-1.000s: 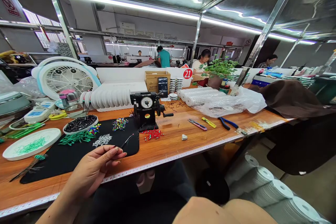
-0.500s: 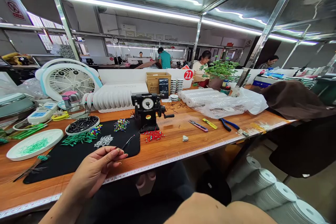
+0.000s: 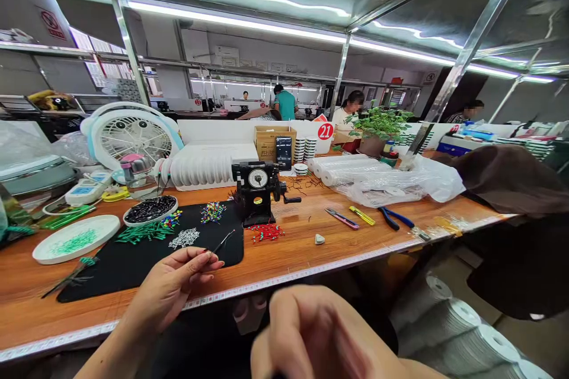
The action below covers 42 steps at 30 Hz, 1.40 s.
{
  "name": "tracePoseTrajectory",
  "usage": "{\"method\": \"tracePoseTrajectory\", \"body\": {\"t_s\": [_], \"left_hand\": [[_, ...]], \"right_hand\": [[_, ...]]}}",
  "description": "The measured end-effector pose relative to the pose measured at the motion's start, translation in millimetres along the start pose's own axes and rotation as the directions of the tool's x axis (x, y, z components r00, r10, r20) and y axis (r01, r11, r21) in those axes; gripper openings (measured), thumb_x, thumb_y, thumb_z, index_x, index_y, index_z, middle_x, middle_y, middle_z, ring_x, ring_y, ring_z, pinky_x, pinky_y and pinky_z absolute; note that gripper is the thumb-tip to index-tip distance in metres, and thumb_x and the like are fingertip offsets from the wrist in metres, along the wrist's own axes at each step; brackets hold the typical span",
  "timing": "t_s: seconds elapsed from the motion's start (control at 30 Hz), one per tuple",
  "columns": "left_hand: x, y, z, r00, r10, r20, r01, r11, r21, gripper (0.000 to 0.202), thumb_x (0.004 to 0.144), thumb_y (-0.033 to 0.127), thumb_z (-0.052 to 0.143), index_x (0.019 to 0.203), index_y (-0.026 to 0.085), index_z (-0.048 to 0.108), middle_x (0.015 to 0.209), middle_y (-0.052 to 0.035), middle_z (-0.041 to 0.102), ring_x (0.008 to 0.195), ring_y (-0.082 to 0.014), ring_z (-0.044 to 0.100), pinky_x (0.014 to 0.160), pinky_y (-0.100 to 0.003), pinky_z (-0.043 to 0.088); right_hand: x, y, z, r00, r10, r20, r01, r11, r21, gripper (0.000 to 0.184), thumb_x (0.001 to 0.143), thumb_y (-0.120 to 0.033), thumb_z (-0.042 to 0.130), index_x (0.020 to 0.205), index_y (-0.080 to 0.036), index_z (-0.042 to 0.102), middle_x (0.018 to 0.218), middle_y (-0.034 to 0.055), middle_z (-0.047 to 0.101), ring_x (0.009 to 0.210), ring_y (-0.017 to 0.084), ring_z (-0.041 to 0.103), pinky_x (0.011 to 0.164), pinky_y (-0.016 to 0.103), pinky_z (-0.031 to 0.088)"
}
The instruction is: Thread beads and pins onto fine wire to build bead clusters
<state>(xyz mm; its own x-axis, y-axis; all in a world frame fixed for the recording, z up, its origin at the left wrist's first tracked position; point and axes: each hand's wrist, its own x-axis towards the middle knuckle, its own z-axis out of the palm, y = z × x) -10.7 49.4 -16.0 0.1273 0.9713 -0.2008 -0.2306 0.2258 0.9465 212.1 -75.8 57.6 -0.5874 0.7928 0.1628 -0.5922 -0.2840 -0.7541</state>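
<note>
Head view: L hand (image 3: 171, 290) pinches thin dark wire (image 3: 222, 241) betw thumb & fingertips, just above black mat (image 3: 102, 278), other fingers loosely curled. R hand (image 3: 311, 331) blurred close to cam, fingers half curled, can't tell if holding anything.

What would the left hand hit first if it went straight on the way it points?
The left hand looks headed for the small red pieces on the wooden bench, past the black mat, though depth is unclear.
</note>
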Motion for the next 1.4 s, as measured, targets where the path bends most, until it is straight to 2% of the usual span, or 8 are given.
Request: {"method": "tracePoseTrajectory", "body": {"t_s": [0.1, 0.23, 0.5, 0.7, 0.9, 1.0, 1.2, 1.4], "left_hand": [[-0.3, -0.4, -0.4, 1.000, 0.009, 0.003, -0.009, 1.000, -0.004, 0.023, 0.057, 0.022, 0.080, 0.073, 0.014, 0.066, 0.072, -0.0055, 0.071, 0.073, -0.0161, 0.067, 0.055, -0.016, 0.052], [0.8, -1.7, -0.4, 1.000, 0.018, 0.026, -0.018, 1.000, -0.011, 0.021, 0.059, 0.021, 0.079, 0.073, 0.013, 0.066, 0.073, -0.0074, 0.071, 0.073, -0.0165, 0.067, 0.055, -0.016, 0.051], [-3.2, -0.8, -0.6, 0.999, 0.031, 0.037, -0.031, 0.999, -0.008, 0.017, 0.063, 0.020, 0.076, 0.073, 0.013, 0.065, 0.072, -0.0066, 0.070, 0.073, -0.0156, 0.067, 0.054, -0.015, 0.050], [-5.2, 0.8, 2.0, 0.998, 0.037, 0.051, -0.036, 0.999, -0.020, 0.014, 0.065, 0.018, 0.075, 0.073, 0.012, 0.064, 0.071, -0.0063, 0.070, 0.071, -0.0145, 0.067, 0.054, -0.015, 0.049], [-5.5, -0.3, 3.1, 0.997, 0.046, 0.055, -0.044, 0.999, -0.028, 0.015, 0.065, 0.019, 0.075, 0.072, 0.013, 0.064, 0.071, -0.0046, 0.070, 0.072, -0.0150, 0.067, 0.053, -0.015, 0.050], [-5.9, -0.9, 2.4, 0.996, 0.053, 0.078, -0.052, 0.998, -0.019, 0.014, 0.067, 0.020, 0.074, 0.073, 0.013, 0.064, 0.073, -0.0040, 0.069, 0.074, -0.0147, 0.066, 0.054, -0.015, 0.050], [-5.8, -3.0, -1.6, 0.992, 0.074, 0.104, -0.072, 0.997, -0.019, 0.013, 0.070, 0.021, 0.071, 0.075, 0.014, 0.061, 0.072, -0.0027, 0.068, 0.070, -0.0134, 0.066, 0.054, -0.015, 0.049], [-5.1, -4.0, -2.0, 0.991, 0.072, 0.112, -0.071, 0.997, -0.014, 0.014, 0.070, 0.022, 0.071, 0.075, 0.014, 0.061, 0.071, -0.0030, 0.068, 0.068, -0.0133, 0.066, 0.055, -0.016, 0.049]], "right_hand": [[22.4, 24.4, -23.1, 0.992, -0.110, -0.058, 0.118, 0.982, 0.146, 0.033, 0.051, -0.023, 0.083, 0.067, -0.013, 0.057, 0.064, 0.0019, 0.054, 0.050, 0.007, 0.047, 0.047, 0.016, 0.034], [24.4, 44.6, -45.7, 0.988, -0.122, -0.092, 0.139, 0.967, 0.211, 0.030, 0.055, -0.012, 0.076, 0.079, -0.012, 0.058, 0.068, 0.0033, 0.057, 0.054, 0.009, 0.051, 0.049, 0.018, 0.038], [21.2, 47.2, -45.7, 0.990, -0.075, -0.117, 0.086, 0.992, 0.091, 0.032, 0.062, -0.016, 0.075, 0.089, -0.013, 0.058, 0.070, 0.0024, 0.054, 0.050, 0.006, 0.045, 0.048, 0.017, 0.037], [23.7, 50.8, -45.4, 0.987, -0.130, -0.094, 0.125, 0.990, -0.058, 0.031, 0.070, -0.022, 0.073, 0.095, -0.016, 0.056, 0.072, 0.0023, 0.055, 0.044, 0.005, 0.043, 0.035, 0.012, 0.033], [26.2, 51.0, -47.0, 0.973, -0.127, -0.195, 0.086, 0.975, -0.207, 0.028, 0.072, -0.020, 0.071, 0.095, -0.015, 0.056, 0.071, 0.0013, 0.054, 0.048, 0.005, 0.043, 0.035, 0.011, 0.033], [29.2, 51.8, -50.1, 0.967, -0.124, -0.223, 0.076, 0.974, -0.212, 0.026, 0.075, -0.023, 0.068, 0.097, -0.015, 0.057, 0.071, 0.0013, 0.052, 0.049, 0.006, 0.043, 0.037, 0.012, 0.034], [36.0, 52.2, -57.9, 0.982, -0.099, -0.162, 0.069, 0.981, -0.181, 0.038, 0.078, -0.030, 0.066, 0.110, -0.012, 0.056, 0.075, 0.0033, 0.051, 0.054, 0.008, 0.044, 0.043, 0.017, 0.039], [37.8, 53.7, -64.4, 0.990, -0.052, -0.128, 0.029, 0.984, -0.177, 0.032, 0.076, -0.029, 0.068, 0.102, -0.012, 0.057, 0.077, 0.0040, 0.052, 0.057, 0.010, 0.048, 0.045, 0.018, 0.040]]}}
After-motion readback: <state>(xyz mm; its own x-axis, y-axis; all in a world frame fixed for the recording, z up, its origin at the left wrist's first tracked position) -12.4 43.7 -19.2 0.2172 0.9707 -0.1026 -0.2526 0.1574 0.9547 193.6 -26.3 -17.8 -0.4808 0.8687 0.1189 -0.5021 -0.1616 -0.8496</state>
